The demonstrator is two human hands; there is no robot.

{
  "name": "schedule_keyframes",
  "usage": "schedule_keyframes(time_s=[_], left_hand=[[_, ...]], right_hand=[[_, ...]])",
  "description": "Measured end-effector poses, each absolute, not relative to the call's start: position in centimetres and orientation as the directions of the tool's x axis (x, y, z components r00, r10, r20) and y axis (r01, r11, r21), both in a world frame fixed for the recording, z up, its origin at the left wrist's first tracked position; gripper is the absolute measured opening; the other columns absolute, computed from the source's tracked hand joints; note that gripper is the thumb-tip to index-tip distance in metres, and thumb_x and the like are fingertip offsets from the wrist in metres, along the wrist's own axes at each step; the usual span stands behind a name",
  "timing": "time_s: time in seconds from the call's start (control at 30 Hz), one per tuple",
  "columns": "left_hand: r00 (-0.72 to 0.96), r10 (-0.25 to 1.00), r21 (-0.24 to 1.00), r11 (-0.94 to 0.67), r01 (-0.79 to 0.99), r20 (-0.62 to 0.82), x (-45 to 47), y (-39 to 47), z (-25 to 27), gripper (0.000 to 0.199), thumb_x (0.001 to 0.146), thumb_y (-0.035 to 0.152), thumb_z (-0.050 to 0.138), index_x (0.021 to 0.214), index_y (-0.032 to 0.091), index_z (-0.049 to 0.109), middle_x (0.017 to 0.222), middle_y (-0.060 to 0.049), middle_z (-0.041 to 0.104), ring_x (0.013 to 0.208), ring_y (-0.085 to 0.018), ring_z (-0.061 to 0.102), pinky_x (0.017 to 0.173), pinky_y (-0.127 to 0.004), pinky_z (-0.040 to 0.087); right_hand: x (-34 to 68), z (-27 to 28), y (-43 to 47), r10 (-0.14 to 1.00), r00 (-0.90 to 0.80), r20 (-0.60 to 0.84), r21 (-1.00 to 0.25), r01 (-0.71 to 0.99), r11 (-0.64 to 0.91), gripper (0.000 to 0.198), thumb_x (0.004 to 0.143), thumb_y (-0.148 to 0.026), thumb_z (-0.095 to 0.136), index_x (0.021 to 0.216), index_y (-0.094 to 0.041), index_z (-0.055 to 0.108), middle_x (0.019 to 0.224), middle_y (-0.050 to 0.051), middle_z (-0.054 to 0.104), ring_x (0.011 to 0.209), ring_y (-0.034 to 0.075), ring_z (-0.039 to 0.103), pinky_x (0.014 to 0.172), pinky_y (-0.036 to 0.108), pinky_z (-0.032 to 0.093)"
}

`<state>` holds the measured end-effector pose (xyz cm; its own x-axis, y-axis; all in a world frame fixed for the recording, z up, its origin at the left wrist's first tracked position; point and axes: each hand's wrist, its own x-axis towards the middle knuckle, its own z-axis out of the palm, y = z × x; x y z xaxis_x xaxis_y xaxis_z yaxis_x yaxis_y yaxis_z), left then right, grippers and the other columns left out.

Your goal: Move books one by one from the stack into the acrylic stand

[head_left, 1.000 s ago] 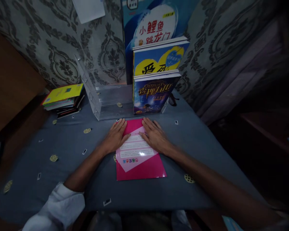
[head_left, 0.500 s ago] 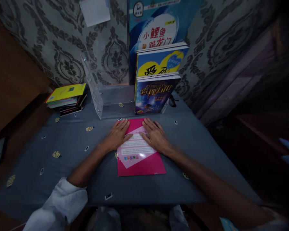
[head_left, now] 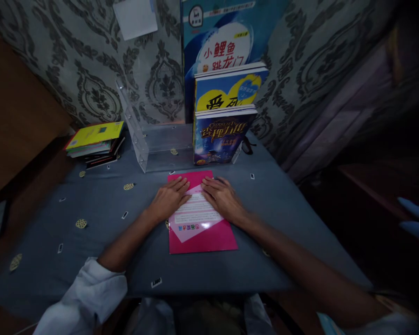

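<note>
A pink book (head_left: 209,235) lies flat on the grey-blue tablecloth (head_left: 91,218) in front of me, with white text panels on its cover. My left hand (head_left: 168,199) rests palm down on the book's left side, fingers apart. My right hand (head_left: 222,199) lies flat on its right side in the same way. Neither hand grips the book. Just beyond the book stands a clear acrylic rack (head_left: 150,144) holding three upright books: a dark blue one (head_left: 221,135) in front, a blue and yellow one (head_left: 228,88) behind it, and a tall blue one (head_left: 223,32) at the back.
A stack of books with a yellow top (head_left: 94,142) lies at the far left of the table. Patterned wallpaper (head_left: 91,70) closes the back. A wooden panel (head_left: 14,111) stands on the left. Blue-gloved fingers of another person (head_left: 415,218) show at the right edge.
Both hands have slid a little toward me on the pink book, leaving its far edge uncovered. The fingertips have drawn closer together. The view shifted slightly.
</note>
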<state>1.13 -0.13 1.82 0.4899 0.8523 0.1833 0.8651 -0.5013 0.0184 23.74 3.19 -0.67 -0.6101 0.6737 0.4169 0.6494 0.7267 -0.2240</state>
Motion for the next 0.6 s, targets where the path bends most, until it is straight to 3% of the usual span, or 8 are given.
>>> schedule_keyframes(time_s=[0.17, 0.37, 0.6], left_hand=[[0.467, 0.863, 0.043, -0.483, 0.875, 0.194, 1.2, -0.2, 1.6, 0.043, 0.103, 0.038, 0.045, 0.138, 0.015, 0.058, 0.146, -0.011, 0.057, 0.139, -0.023, 0.050, 0.115, -0.038, 0.042], [0.427, 0.875, 0.041, -0.447, 0.894, 0.229, 1.0, 0.1, 0.5, 0.051, 0.102, 0.038, 0.043, 0.145, 0.011, 0.049, 0.154, -0.015, 0.047, 0.146, -0.027, 0.039, 0.121, -0.045, 0.034], [0.230, 0.933, 0.041, -0.251, 0.967, 0.278, 1.2, -0.5, 0.1, 0.061, 0.098, 0.046, 0.047, 0.143, 0.005, 0.048, 0.150, -0.022, 0.049, 0.145, -0.033, 0.041, 0.120, -0.051, 0.032]], right_hand=[[23.9, -0.6, 3.3, 0.668, -0.623, 0.406, -0.221, 0.643, 0.734, 0.034, 0.102, -0.023, 0.043, 0.122, -0.019, 0.070, 0.130, 0.013, 0.070, 0.127, 0.025, 0.061, 0.111, 0.050, 0.042], [23.0, 0.5, 4.1, 0.628, -0.736, 0.252, -0.215, 0.591, 0.778, 0.044, 0.103, -0.029, 0.042, 0.141, -0.012, 0.056, 0.146, 0.018, 0.056, 0.141, 0.028, 0.047, 0.120, 0.055, 0.029], [18.9, 0.7, 5.7, 0.542, -0.808, 0.231, -0.256, 0.487, 0.835, 0.048, 0.104, -0.025, 0.032, 0.145, -0.008, 0.049, 0.151, 0.019, 0.051, 0.146, 0.025, 0.040, 0.122, 0.050, 0.028]])
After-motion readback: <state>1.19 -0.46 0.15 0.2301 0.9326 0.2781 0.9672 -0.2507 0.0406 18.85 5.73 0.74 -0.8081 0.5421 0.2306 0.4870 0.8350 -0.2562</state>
